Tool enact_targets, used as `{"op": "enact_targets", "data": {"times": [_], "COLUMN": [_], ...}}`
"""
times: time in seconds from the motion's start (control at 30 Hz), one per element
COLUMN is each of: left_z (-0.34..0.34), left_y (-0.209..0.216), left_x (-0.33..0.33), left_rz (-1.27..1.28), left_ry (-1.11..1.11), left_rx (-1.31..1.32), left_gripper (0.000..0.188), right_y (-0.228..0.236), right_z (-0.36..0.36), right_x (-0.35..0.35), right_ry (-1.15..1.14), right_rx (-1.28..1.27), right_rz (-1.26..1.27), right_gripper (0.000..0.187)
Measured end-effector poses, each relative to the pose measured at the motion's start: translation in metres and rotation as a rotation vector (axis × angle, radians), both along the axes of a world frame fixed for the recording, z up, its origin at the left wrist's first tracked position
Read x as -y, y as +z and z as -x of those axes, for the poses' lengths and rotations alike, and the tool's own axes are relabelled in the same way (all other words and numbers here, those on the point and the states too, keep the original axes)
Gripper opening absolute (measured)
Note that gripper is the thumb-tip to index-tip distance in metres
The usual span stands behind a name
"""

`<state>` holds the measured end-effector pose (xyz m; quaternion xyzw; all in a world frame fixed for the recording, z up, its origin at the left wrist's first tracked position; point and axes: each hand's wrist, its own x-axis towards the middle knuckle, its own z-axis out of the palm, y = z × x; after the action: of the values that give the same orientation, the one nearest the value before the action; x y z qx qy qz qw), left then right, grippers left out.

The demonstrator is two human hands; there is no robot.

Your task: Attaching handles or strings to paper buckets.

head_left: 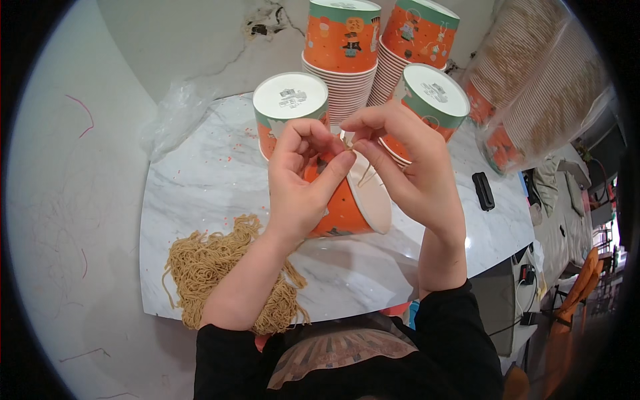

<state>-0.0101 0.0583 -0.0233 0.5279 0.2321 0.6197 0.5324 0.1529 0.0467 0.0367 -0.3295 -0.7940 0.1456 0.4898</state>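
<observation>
My left hand (297, 193) and my right hand (420, 167) meet at the rim of an orange paper bucket (341, 210) with printed figures. Tipped on its side, the bucket has its pale mouth facing right. Between both pairs of pinched fingertips is a thin tan cord (365, 176), whose loose end hangs across the bucket's mouth. Fingers cover the spot where the cord meets the rim, so I cannot tell if it is threaded or knotted. By my left forearm lies a heap of tan cords (207, 267), partly under the arm.
Nested stacks of upside-down paper buckets (291, 97) stand behind my hands. Plastic-wrapped stacks (540, 87) lean at the back right. A small black object (483, 191) lies on the marbled table (193, 180), and clear plastic film (179, 119) sits by the left wall.
</observation>
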Motion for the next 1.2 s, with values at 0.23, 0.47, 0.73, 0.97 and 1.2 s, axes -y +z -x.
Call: {"op": "enact_targets", "data": {"times": [0.23,0.47,0.73,0.97,1.2], "left_z": [0.0,-0.001,0.006,0.009,0.011], "left_y": [-0.009,0.002,-0.002,0.011,0.013], "left_x": [-0.004,0.0,-0.003,0.004,0.002], "left_rz": [-0.172,-0.1,-0.163,0.269,0.143], "left_ry": [0.155,0.137,0.083,-0.203,-0.113], "left_rx": [-0.165,-0.206,-0.294,-0.181,-0.269], "left_gripper": [0.024,0.016,0.013,0.011,0.01], "right_y": [-0.001,0.001,0.002,-0.002,-0.002], "right_z": [0.002,-0.004,-0.002,-0.001,0.001], "right_x": [0.002,0.002,0.005,0.007,0.009], "right_ry": [-0.022,-0.011,0.01,-0.037,-0.058], "right_rx": [0.067,0.091,0.138,0.123,0.092], "right_rz": [-0.001,-0.03,0.021,0.042,0.086], "right_gripper": [0.018,0.019,0.021,0.02,0.023]}}
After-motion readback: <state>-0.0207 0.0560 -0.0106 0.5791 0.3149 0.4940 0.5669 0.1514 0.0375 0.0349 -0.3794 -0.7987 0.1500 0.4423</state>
